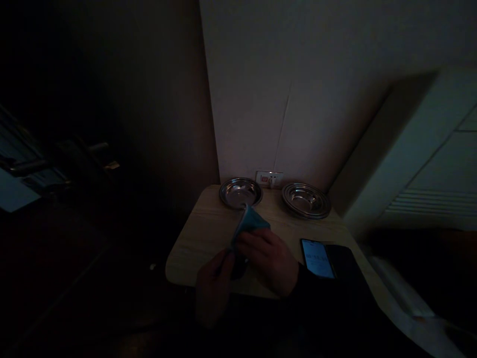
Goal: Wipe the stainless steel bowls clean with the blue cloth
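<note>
The light is very dim. My right hand [266, 258] is closed on a blue-green cloth [255, 219], its fingers bent over the lower part. A pale edge runs along the cloth's left side. My left hand [214, 286] is closed just below and left of it, thumb and fingers pinched together. What the left fingers grip is too dark to make out; a dark shape lies in shadow between the hands. Beyond the cloth's tip stands a shiny metal dish [238, 191]. Several similar metal dishes [307, 201] are stacked farther right.
Both hands are over a small light wooden table [194, 243] against the wall. A lit phone [317, 258] lies near my right forearm. Behind the dishes is a wall socket [269, 178] with a plug in it. A pale panelled piece of furniture [421, 164] borders the right side.
</note>
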Demonstrator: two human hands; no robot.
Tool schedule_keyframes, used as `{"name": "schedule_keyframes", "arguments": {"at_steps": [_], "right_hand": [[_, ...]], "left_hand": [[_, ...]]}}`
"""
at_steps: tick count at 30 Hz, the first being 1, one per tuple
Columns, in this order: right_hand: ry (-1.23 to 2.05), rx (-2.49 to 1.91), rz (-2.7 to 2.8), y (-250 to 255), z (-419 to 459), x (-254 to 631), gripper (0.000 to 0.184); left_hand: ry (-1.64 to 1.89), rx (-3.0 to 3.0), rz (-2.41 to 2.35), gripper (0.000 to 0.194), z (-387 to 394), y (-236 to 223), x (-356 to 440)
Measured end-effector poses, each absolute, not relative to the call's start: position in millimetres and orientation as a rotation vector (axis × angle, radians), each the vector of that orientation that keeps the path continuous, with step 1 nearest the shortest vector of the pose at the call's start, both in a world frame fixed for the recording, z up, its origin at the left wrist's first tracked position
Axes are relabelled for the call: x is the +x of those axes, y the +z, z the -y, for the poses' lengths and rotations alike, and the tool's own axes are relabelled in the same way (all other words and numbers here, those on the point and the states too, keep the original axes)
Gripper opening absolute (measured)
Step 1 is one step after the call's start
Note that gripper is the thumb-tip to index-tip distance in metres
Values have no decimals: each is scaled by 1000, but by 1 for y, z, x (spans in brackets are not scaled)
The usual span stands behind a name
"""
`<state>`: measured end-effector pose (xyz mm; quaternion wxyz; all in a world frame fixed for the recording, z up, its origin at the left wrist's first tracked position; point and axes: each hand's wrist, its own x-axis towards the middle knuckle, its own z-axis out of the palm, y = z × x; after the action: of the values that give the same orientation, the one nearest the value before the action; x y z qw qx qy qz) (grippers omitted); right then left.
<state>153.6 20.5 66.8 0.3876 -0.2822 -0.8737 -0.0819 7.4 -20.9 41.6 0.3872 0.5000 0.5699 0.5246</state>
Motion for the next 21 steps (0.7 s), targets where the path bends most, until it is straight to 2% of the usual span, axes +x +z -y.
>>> {"name": "schedule_keyframes", "arguments": {"at_steps": [21], "right_hand": [[-219,-695,2263,71,-21,147,23]], "left_hand": [[1353,1256,-1442,38,19,38,8]]}}
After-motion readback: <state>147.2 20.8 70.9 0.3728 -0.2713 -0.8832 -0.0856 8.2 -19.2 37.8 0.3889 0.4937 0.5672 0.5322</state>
